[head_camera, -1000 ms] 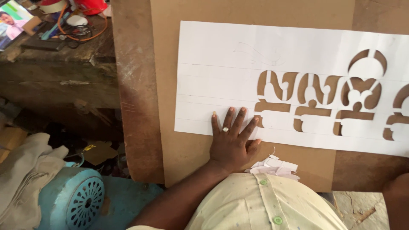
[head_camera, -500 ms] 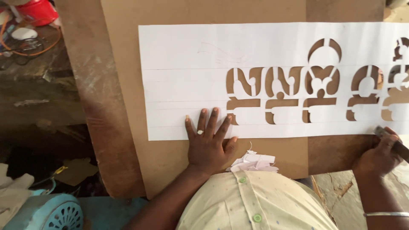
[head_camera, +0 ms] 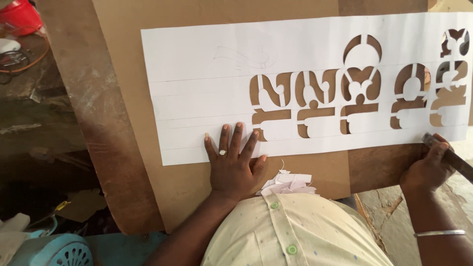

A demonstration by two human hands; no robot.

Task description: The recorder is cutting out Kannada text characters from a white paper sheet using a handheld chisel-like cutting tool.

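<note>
A long white paper stencil (head_camera: 207, 69) with cut-out shapes lies on a brown cardboard sheet (head_camera: 148, 187). My left hand (head_camera: 234, 165) presses flat on the stencil's lower edge, fingers spread, a ring on one finger. My right hand (head_camera: 428, 167) sits at the stencil's lower right edge, closed around a dark cutting tool (head_camera: 453, 160) whose tip touches the paper. White paper scraps (head_camera: 288, 182) lie just below the stencil, next to my left hand. A bangle (head_camera: 438, 234) circles my right wrist.
A red container (head_camera: 22, 15) and cables (head_camera: 19, 54) sit at the far left on a worn wooden surface. A light blue fan housing (head_camera: 54, 251) is at the bottom left. A faint pencil sketch (head_camera: 244, 58) marks the uncut part of the paper.
The view has shifted right along the stencil. My right hand with the cutting tool came into view and sits at the stencil's lower right edge. My left hand stays pressed flat.
</note>
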